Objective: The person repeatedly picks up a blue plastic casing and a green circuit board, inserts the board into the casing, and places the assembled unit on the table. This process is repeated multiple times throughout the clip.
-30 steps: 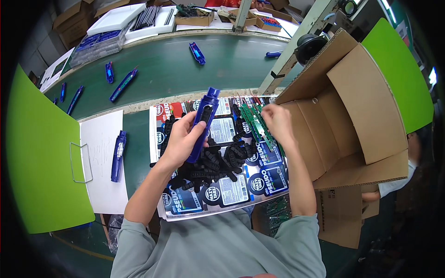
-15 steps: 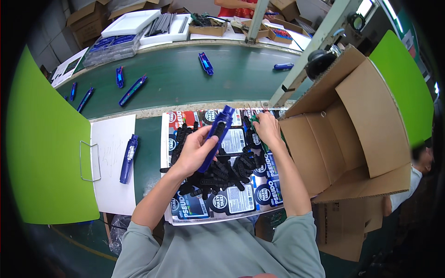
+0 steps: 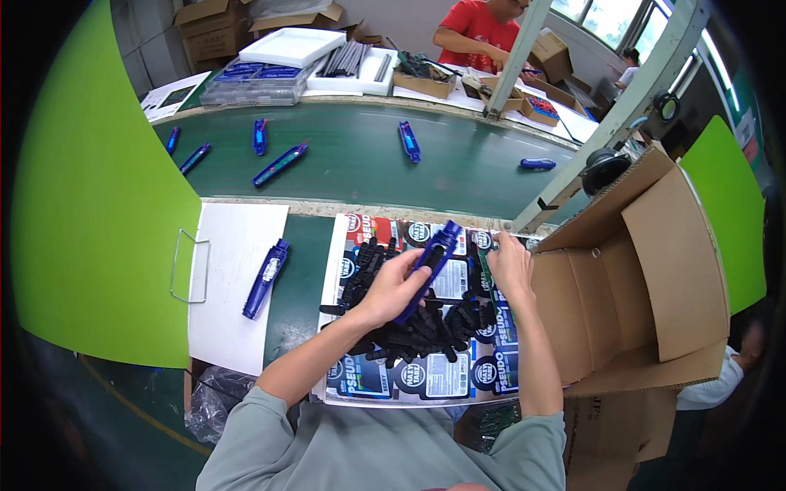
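Left hand (image 3: 391, 286) has a firm grip on the blue housing (image 3: 446, 239), thumb on top, tilted with its narrow end up and away to the right; black insert (image 3: 434, 259) sits in its open face. Housing is held above the pile of black ribbed strips (image 3: 434, 334) on the printed sheets (image 3: 370, 386). Grip on it unchanged over the last second.

Change is on the right: right hand (image 3: 512, 268) was beside the green circuit boards (image 3: 487, 268) with most of them exposed; now it's over their far end, fingers bent down, only a narrow green strip showing to its left. Can't tell whether the fingers have closed on a board. Net: housing and boards are still well apart, so nothing is joined yet by the look of it.

Camera has also pitched up, so more of the conveyor belt (image 3: 352, 178) shows, with several blue units (image 3: 280, 164) on it. Spare housing (image 3: 265, 278) lies on white paper (image 3: 228, 327), left. Open carton (image 3: 602, 303) stands just right of the right hand.
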The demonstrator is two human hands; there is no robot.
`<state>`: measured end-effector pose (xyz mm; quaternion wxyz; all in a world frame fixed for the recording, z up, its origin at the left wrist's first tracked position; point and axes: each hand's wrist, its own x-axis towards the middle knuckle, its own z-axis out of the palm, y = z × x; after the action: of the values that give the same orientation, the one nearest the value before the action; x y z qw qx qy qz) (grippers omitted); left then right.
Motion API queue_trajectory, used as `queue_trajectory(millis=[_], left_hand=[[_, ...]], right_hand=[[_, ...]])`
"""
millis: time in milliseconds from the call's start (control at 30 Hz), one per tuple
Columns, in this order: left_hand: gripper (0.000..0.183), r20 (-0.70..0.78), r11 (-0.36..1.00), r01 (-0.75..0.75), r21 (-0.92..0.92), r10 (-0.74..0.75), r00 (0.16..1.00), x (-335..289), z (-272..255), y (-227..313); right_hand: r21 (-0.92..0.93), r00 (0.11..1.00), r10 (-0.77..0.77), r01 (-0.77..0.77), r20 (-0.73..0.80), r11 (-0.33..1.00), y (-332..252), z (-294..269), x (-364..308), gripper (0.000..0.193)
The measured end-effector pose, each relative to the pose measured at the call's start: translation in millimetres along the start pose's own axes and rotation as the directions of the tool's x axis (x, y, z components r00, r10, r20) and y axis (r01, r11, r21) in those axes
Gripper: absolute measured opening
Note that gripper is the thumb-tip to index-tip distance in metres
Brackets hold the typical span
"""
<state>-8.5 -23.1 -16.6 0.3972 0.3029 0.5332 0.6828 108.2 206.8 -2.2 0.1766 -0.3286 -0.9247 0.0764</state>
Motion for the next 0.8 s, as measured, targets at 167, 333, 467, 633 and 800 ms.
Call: queue_trajectory(millis=[167,333,467,633,800], left_hand=[[0.031,-0.042,0.993,-0.022,-0.113,0.017,0.999,2.0,-0.9,6.6],[0.033,-0.001,0.977,0.005,-0.215,-0.005,1.0,-1.0,9.0,16.3],[0.038,0.017,0.955,0.021,-0.297,-0.016,1.0,-7.7,14.1,16.9],[0.039,-0.009,0.948,0.017,-0.317,-0.021,1.0,-11.7,17.5,18.5],[0.041,-0.025,0.959,-0.086,-0.269,0.082,0.996,-15.3,18.9,22.4]], right_hand=[[0.097,0.952,-0.078,0.111,-0.297,0.989,-15.3,-50.7,-8.3,0.016],[0.703,0.959,0.0,0.208,-0.284,0.68,-49.9,-100.8,-36.4,0.023],[0.872,0.983,-0.012,0.166,-0.181,0.461,-72.8,-106.2,-53.1,0.023],[0.934,0.994,-0.024,0.108,-0.106,0.341,-96.4,-99.6,-61.5,0.022],[0.904,0.984,-0.101,0.176,-0.149,0.389,-104.4,-79.3,-67.0,0.021]])
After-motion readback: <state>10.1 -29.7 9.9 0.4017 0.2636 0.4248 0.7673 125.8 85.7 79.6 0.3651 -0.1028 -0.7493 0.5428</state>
